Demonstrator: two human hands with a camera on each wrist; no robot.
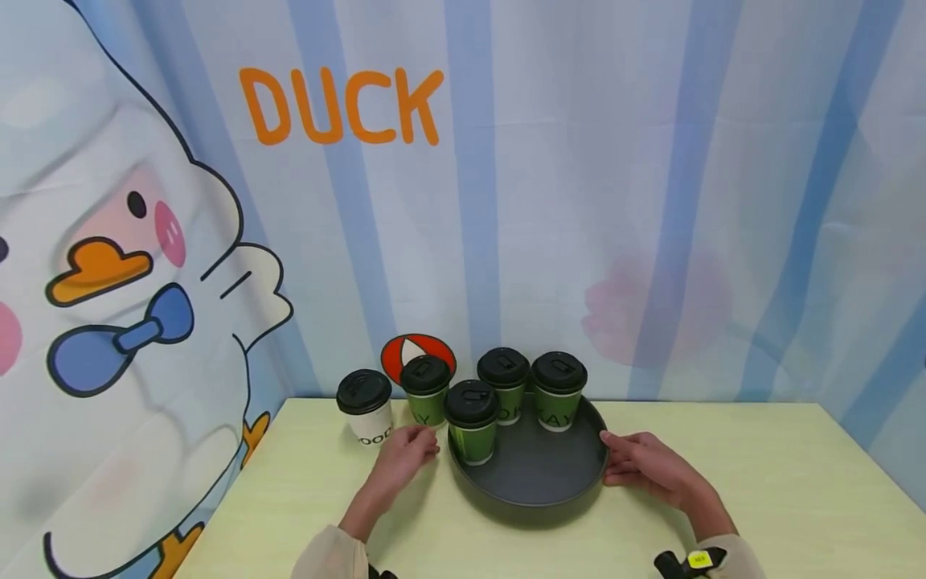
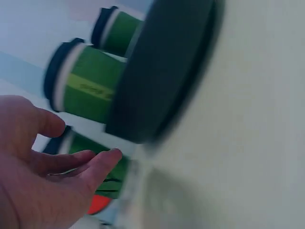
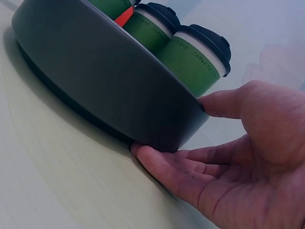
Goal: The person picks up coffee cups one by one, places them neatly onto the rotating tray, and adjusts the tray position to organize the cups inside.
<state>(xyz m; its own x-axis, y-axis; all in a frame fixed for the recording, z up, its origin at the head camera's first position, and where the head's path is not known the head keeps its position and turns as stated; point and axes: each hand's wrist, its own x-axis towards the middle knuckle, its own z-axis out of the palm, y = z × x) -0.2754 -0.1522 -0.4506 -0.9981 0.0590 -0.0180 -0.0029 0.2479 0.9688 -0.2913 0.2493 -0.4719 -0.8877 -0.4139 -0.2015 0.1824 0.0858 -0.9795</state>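
A dark grey round tray (image 1: 538,474) carries three green paper coffee cups with black lids: a front-left cup (image 1: 473,442), a back cup (image 1: 510,402) and a right cup (image 1: 557,410). My right hand (image 1: 651,466) grips the tray's right side, thumb at the rim and fingers curled under the bottom edge in the right wrist view. My left hand (image 1: 405,458) holds nothing; its fingers are loosely bent beside the tray's left side, apart from it. Just behind that hand stands another green cup (image 1: 427,406), off the tray, partly hidden by my fingers in the left wrist view.
Left of the lone green cup, a white paper cup (image 1: 370,422) with a black lid stands on the pale yellow table (image 1: 760,474). A printed curtain (image 1: 550,185) with a duck hangs right behind the table's back edge.
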